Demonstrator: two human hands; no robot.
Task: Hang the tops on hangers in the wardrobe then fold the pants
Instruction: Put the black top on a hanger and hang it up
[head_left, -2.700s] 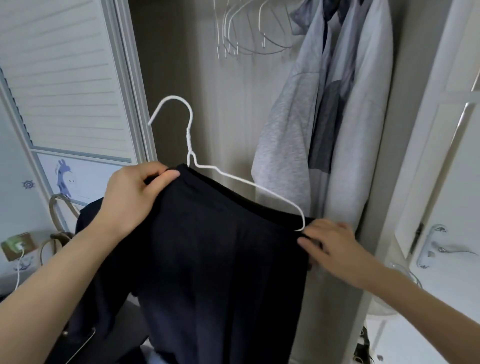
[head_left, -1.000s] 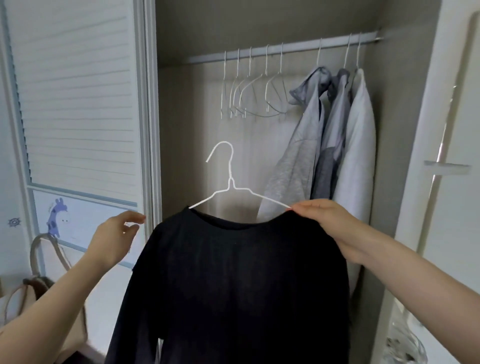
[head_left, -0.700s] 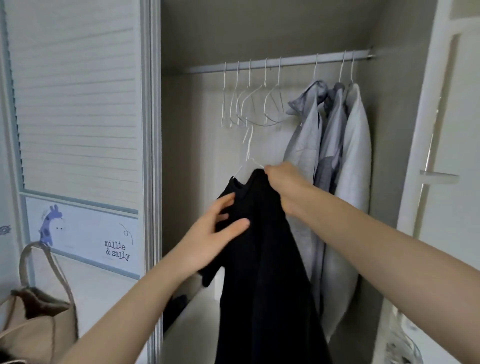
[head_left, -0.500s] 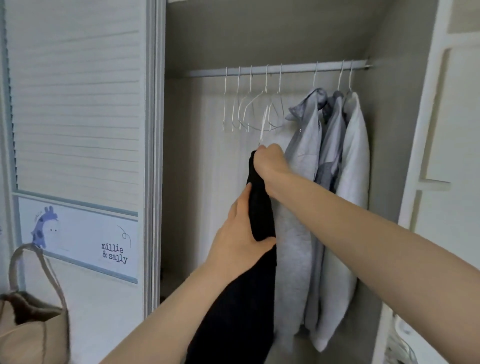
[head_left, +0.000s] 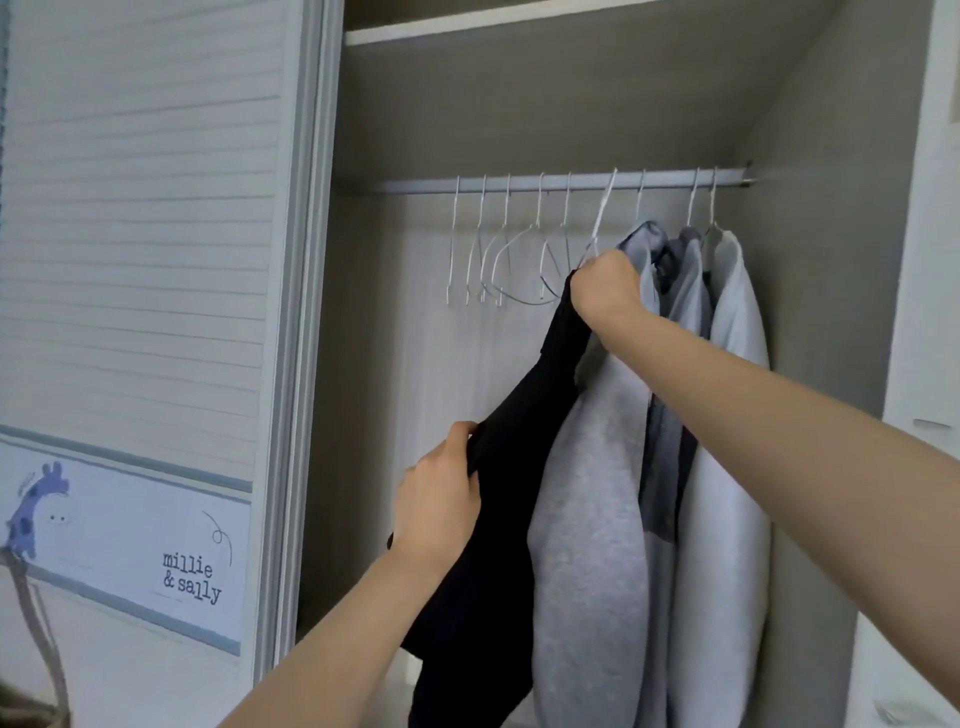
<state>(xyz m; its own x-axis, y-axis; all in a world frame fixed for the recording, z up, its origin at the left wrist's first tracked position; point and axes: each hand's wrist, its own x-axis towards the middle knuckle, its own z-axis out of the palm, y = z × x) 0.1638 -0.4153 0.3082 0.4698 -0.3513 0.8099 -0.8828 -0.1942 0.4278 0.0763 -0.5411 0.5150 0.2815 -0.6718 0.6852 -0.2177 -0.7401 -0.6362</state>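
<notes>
From the head camera, my right hand (head_left: 605, 288) has a closed grip on the neck of the hanger (head_left: 602, 218) and the collar of the black top (head_left: 498, 519), with the hook at the rail (head_left: 571, 183) beside the grey tops (head_left: 592, 493). My left hand (head_left: 439, 506) grips the black fabric lower down. I would seat the hook fully before letting go, then smooth the cloth straight down.

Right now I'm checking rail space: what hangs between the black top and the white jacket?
Head view: two grey tops, a light grey hoodie and a darker grey one, between the black top and white jacket.
</notes>
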